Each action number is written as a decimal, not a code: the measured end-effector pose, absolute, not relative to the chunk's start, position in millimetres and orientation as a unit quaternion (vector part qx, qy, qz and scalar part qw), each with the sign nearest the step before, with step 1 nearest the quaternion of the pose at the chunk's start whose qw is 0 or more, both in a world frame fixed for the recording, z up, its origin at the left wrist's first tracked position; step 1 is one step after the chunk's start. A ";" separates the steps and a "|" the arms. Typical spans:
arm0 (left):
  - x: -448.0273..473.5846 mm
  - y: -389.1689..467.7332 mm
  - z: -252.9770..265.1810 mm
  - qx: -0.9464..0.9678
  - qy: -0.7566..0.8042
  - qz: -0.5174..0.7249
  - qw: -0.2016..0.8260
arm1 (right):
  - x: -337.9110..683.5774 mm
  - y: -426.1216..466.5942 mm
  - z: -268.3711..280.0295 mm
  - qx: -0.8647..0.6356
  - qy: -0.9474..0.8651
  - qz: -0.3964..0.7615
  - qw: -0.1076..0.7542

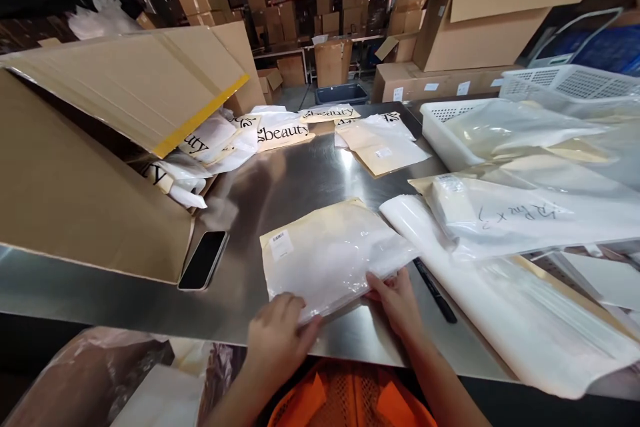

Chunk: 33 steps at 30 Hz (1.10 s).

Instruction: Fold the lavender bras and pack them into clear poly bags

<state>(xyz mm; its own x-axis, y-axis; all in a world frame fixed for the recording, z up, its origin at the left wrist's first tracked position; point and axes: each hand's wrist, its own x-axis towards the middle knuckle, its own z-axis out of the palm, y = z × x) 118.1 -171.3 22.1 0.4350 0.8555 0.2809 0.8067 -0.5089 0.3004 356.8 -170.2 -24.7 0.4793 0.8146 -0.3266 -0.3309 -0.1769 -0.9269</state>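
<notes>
A flat clear plastic bag (333, 253) with white and cream contents lies at the front of the steel table, a barcode label near its upper left corner. My left hand (280, 330) is at its near left corner, with the thumb along the near edge and the fingers curled over the bag. At the near right edge, my right hand (393, 297) pinches the bag between thumb and fingers, the fingers partly hidden beneath it. Just right of that hand is a black marker pen (435, 290). A phone (204, 260) lies to the left, beside a cardboard box.
The open cardboard box (90, 193) stands left, bags spilling from it. Several printed bags (283, 133) and a cream-and-white bag (383, 143) lie farther back on the steel table (240, 213). At right are a white basket (440, 137) and large filled plastic bags (525, 207).
</notes>
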 end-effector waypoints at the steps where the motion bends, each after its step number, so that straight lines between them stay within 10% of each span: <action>1: 135.9 -164.6 30.2 0.877 0.459 0.133 0.044 | 354.0 -169.7 -23.1 -0.603 -0.211 0.454 0.621; 6: 186.1 -129.8 65.8 0.928 0.355 -0.109 0.019 | 362.9 -167.8 -8.4 -0.554 -0.292 0.446 0.639; 19: 195.4 -98.4 108.6 0.919 0.391 -0.044 0.010 | 391.4 -170.7 -10.0 -0.552 -0.341 0.449 0.613; 33: 187.4 -85.7 148.1 0.906 0.418 0.048 0.048 | 383.1 -206.3 -20.7 -0.768 -0.485 0.043 0.416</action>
<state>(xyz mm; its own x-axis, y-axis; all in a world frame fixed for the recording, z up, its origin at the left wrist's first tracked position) 187.4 -85.7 148.1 0.6457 0.7621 0.0471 0.7527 -0.6457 0.1283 383.1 -206.3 -20.7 0.5264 0.7804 0.3375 0.7085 -0.1832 -0.6815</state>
